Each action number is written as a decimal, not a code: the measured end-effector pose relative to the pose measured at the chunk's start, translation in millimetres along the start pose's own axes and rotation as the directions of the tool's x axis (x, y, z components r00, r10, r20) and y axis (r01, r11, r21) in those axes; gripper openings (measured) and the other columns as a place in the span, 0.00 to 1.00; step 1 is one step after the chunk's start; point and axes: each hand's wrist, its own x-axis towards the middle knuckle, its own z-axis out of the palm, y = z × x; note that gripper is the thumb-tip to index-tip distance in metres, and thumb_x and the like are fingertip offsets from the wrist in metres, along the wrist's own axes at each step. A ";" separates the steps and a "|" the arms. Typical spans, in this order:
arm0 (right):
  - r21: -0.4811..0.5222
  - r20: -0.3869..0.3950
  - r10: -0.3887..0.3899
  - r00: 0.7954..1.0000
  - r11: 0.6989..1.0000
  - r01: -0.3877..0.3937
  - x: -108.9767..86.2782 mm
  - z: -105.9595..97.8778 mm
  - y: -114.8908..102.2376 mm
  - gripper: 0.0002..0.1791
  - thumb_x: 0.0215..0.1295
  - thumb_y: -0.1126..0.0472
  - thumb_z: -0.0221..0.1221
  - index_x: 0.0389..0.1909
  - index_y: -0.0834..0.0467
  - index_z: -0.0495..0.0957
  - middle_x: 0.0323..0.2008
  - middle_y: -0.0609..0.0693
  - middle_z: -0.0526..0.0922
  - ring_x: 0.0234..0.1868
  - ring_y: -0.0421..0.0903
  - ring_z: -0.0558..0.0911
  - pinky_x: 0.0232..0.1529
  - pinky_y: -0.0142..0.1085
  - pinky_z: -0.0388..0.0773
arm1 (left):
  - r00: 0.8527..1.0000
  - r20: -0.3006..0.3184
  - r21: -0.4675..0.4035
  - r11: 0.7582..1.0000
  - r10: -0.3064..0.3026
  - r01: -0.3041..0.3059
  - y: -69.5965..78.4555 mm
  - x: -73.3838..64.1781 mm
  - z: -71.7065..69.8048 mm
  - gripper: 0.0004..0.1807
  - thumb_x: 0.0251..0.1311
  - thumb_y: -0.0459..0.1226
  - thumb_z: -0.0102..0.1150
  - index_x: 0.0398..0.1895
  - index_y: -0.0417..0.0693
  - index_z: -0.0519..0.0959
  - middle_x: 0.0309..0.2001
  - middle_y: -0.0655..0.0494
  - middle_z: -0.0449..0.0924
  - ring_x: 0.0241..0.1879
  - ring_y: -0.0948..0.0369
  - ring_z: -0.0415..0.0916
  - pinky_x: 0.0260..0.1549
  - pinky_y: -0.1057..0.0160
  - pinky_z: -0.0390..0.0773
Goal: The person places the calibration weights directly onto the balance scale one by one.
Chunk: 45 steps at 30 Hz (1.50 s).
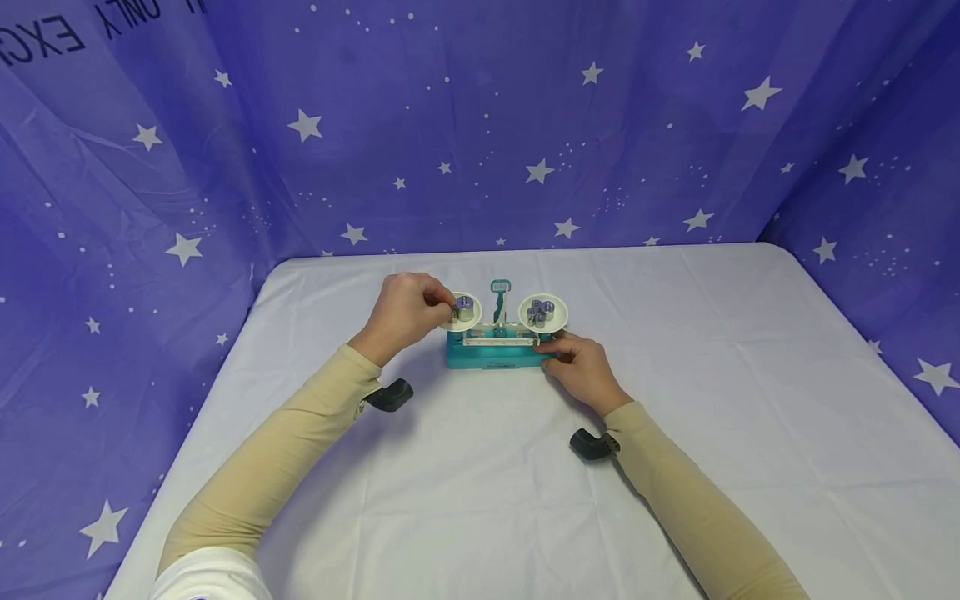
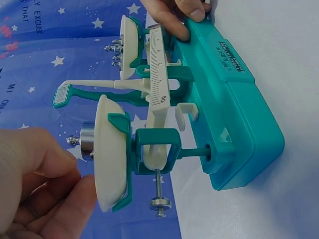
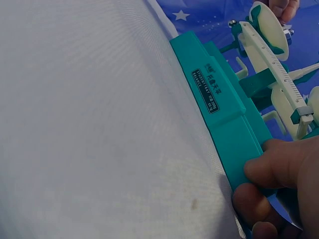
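Note:
A teal tray balance (image 1: 501, 357) stands on the table with a white pan at each end. My left hand (image 1: 408, 308) is at the rim of the left pan (image 2: 110, 174), thumb and forefinger pinching a small metal weight (image 1: 453, 314), mostly hidden by the fingers. A larger silver weight (image 2: 87, 140) sits upright in that same pan. Several silver weights (image 1: 540, 314) are grouped in the right pan (image 1: 561, 322). My right hand (image 1: 587, 372) grips the right end of the balance's base, thumb on the front (image 3: 269, 167) and fingers beneath and behind.
White cloth covers the table (image 1: 480, 483). Behind and beside it hangs a purple curtain (image 1: 480, 125) with white stars. On the beam is a ruled scale (image 2: 159, 67), and a teal pointer post (image 1: 499, 302) rises between the pans. A black wrist mount (image 1: 390, 396) juts from the left sleeve.

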 end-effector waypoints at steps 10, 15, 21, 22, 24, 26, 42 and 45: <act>-0.001 0.014 0.025 1.000 1.000 -0.025 1.2 -0.2 -0.1 0.14 0.58 0.70 0.65 0.46 0.61 0.88 0.67 0.65 0.75 0.66 0.62 0.78 0.49 0.42 0.81 | 0.999 -0.031 -0.006 1.000 0.010 -0.010 -3.6 -2.7 -1.6 0.08 0.53 0.28 0.63 0.31 0.40 0.90 0.34 0.47 0.90 0.29 0.56 0.85 0.28 0.64 0.81; 0.017 0.015 0.028 0.999 0.999 -0.028 1.6 0.2 0.3 0.15 0.58 0.71 0.64 0.47 0.62 0.88 0.68 0.66 0.74 0.70 0.63 0.74 0.56 0.51 0.82 | 0.999 -0.038 -0.007 1.000 0.011 -0.012 -4.9 -3.7 -3.2 0.09 0.53 0.28 0.61 0.31 0.40 0.90 0.33 0.47 0.90 0.30 0.56 0.84 0.29 0.65 0.79; 0.006 0.013 0.027 1.000 1.000 -0.027 1.3 0.3 -0.3 0.14 0.59 0.70 0.64 0.46 0.62 0.88 0.68 0.66 0.74 0.70 0.63 0.74 0.55 0.47 0.82 | 0.999 -0.043 -0.012 1.000 0.009 -0.009 -6.8 -5.7 -5.9 0.10 0.54 0.29 0.59 0.32 0.40 0.90 0.34 0.47 0.90 0.31 0.55 0.85 0.31 0.62 0.81; 0.006 0.014 0.029 0.999 1.000 -0.029 1.3 0.4 -0.3 0.14 0.59 0.70 0.64 0.46 0.61 0.88 0.68 0.65 0.74 0.70 0.62 0.74 0.55 0.46 0.82 | 0.999 -0.044 -0.014 1.000 0.006 -0.007 -7.1 -6.1 -6.5 0.10 0.54 0.29 0.59 0.32 0.40 0.90 0.34 0.47 0.90 0.31 0.55 0.85 0.32 0.61 0.81; 0.015 0.019 0.035 0.999 0.999 -0.035 1.3 0.6 -0.4 0.14 0.59 0.69 0.64 0.47 0.61 0.88 0.69 0.64 0.74 0.71 0.61 0.74 0.56 0.45 0.81 | 0.999 -0.044 -0.016 1.000 -0.005 0.004 -7.5 -7.0 -7.6 0.10 0.55 0.29 0.59 0.33 0.41 0.90 0.34 0.47 0.90 0.32 0.55 0.85 0.33 0.60 0.81; 0.022 0.022 0.034 0.999 0.999 -0.034 1.1 0.7 -0.6 0.15 0.59 0.70 0.64 0.47 0.62 0.88 0.69 0.64 0.74 0.71 0.61 0.73 0.57 0.47 0.81 | 0.999 -0.043 -0.015 1.000 -0.015 0.015 -8.2 -8.0 -8.7 0.10 0.55 0.29 0.59 0.34 0.40 0.90 0.34 0.47 0.90 0.32 0.54 0.85 0.34 0.58 0.82; 0.007 0.024 0.032 0.999 0.999 -0.032 0.2 0.7 -0.6 0.15 0.59 0.70 0.64 0.48 0.61 0.88 0.69 0.65 0.73 0.72 0.62 0.72 0.57 0.49 0.80 | 0.996 -0.074 -0.057 0.997 -0.053 0.049 -26.8 -24.1 -17.1 0.12 0.58 0.33 0.58 0.40 0.43 0.89 0.40 0.47 0.89 0.38 0.53 0.85 0.42 0.53 0.84; 0.006 0.023 0.032 0.999 0.999 -0.032 0.5 1.1 -0.2 0.15 0.59 0.70 0.63 0.47 0.62 0.88 0.69 0.65 0.73 0.71 0.63 0.72 0.57 0.50 0.81 | 0.994 -0.082 -0.072 0.995 -0.072 0.066 -34.4 -31.3 -17.0 0.12 0.59 0.34 0.57 0.40 0.43 0.89 0.41 0.47 0.89 0.39 0.52 0.86 0.43 0.53 0.84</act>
